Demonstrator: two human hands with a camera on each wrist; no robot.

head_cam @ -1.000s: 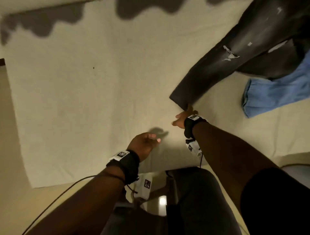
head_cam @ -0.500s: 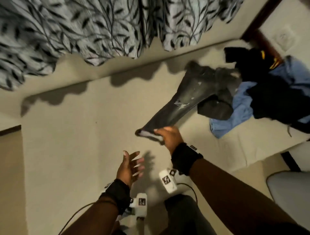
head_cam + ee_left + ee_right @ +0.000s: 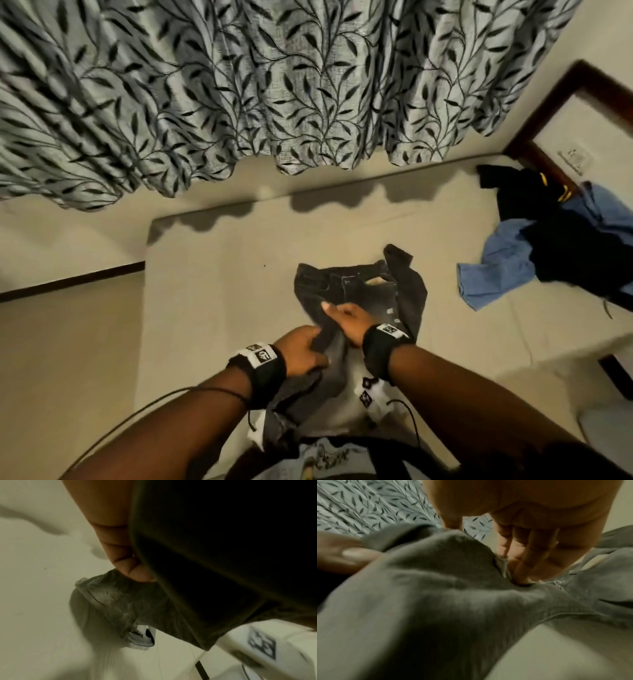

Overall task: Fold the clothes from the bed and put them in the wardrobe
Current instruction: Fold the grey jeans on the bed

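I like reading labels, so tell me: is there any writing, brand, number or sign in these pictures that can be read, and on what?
No text can be read.
Wristbands: black-and-white square patterns, no letters.
White box in the left wrist view: the same kind of pattern, blurred.
Shirt at the bottom edge: a print that may hold letters, too blurred to read.
Dark jeans: a pale patch at the waistband, unreadable.
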